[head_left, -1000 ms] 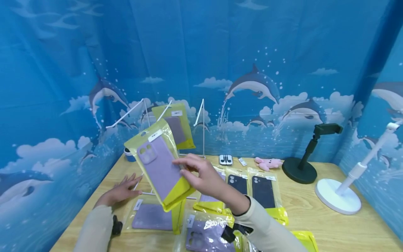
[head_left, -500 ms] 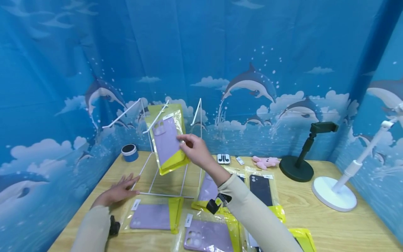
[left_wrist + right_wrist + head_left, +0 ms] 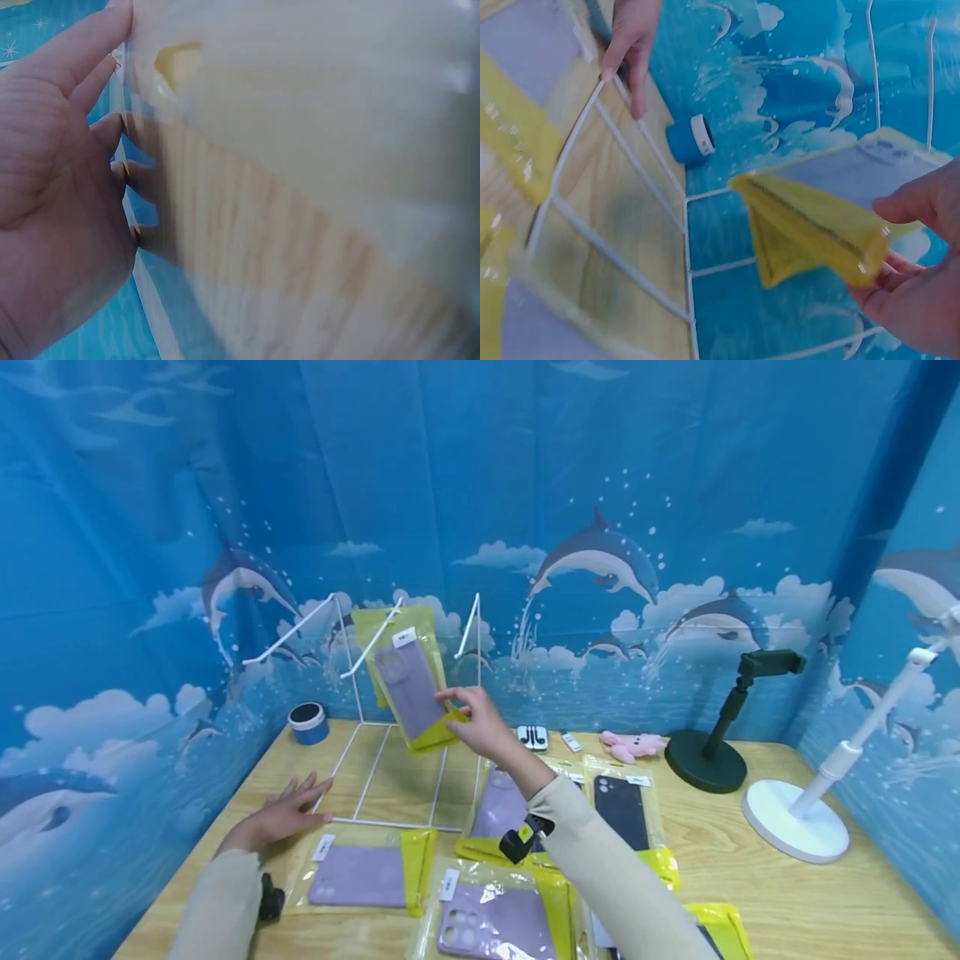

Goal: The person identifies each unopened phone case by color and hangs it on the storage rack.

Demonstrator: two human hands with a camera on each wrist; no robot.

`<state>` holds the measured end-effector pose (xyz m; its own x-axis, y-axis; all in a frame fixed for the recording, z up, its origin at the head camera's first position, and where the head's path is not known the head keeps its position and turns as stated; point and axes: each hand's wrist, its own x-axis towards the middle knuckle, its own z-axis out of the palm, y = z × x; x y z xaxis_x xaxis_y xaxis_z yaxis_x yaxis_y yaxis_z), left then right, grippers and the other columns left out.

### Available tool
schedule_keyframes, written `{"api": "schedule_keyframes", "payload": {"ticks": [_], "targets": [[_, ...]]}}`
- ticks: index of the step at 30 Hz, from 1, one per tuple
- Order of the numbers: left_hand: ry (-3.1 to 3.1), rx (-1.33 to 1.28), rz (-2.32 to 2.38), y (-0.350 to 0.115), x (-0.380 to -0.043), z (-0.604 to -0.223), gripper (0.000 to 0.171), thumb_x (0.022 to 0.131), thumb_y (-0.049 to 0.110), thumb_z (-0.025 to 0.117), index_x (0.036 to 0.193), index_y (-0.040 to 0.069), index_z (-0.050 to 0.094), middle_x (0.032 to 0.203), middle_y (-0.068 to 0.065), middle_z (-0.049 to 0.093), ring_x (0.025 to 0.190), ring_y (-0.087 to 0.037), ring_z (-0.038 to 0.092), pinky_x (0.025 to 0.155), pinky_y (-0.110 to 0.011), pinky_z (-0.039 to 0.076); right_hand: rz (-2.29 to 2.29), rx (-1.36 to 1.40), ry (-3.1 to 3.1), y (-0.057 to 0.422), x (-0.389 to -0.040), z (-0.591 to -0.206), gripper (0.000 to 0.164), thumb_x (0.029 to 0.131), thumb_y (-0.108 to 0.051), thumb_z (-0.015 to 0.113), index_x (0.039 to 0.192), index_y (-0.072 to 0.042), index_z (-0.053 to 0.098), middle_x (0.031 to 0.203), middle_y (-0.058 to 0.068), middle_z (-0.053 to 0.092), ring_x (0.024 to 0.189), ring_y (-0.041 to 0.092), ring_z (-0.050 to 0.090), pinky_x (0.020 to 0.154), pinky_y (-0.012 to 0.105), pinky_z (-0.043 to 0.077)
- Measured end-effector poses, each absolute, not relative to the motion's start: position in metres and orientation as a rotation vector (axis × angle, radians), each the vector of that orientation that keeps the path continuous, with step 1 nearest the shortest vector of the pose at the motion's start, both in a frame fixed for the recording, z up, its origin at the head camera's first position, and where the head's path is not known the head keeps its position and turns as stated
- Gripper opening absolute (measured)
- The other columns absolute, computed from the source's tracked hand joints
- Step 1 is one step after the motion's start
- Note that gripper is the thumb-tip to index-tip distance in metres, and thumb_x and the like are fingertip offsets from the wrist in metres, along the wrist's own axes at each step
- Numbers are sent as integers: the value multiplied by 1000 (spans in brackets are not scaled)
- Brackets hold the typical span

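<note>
My right hand (image 3: 480, 720) pinches the lower right edge of a bagged purple phone case (image 3: 411, 689), its thumb on one face in the right wrist view. The clear pouch with a yellow bottom tilts at the middle hook (image 3: 372, 642) of a white wire rack (image 3: 397, 823); the rod crosses its upper left. Another yellow-backed pouch (image 3: 365, 625) hangs behind it, mostly hidden. My left hand (image 3: 279, 814) rests at the rack's front left corner, fingers extended, and in the right wrist view its thumb (image 3: 615, 60) touches the wire.
Bagged purple cases (image 3: 356, 877) and a bagged black case (image 3: 621, 810) lie in front and to the right. Behind stand a blue tub (image 3: 308, 724), boxed earphones (image 3: 532, 738) and a pink plush toy (image 3: 632, 747). Black (image 3: 707, 762) and white (image 3: 797, 823) stands are at right.
The right hand has carried the bagged case up and back from in front of the rack to the middle hook, then farther back along it. The left hand stays at the rack's corner.
</note>
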<state>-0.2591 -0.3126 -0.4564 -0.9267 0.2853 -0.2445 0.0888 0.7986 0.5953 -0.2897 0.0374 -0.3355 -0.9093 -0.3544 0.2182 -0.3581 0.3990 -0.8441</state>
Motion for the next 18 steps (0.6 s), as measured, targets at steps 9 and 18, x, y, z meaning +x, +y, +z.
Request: {"api": "schedule_keyframes", "payload": {"ticks": [9, 18], "targets": [[2668, 281, 858, -312, -260, -458, 80, 89, 46, 60, 148, 4, 26, 151, -32, -1, 134, -54, -15, 98, -71, -16, 1555, 740, -2744, 104, -275, -368, 47, 90, 1, 58, 136, -10, 51, 133, 21, 40, 110, 36, 55, 79, 36, 54], [2684, 275, 839, -312, -260, -458, 80, 89, 47, 60, 148, 4, 27, 151, -32, 0, 134, -55, -13, 98, -71, -15, 1511, 540, -2865, 207, -243, -400, 55, 89, -6, 63, 139, 1, 42, 135, 32, 41, 112, 47, 50, 81, 47, 52]]}}
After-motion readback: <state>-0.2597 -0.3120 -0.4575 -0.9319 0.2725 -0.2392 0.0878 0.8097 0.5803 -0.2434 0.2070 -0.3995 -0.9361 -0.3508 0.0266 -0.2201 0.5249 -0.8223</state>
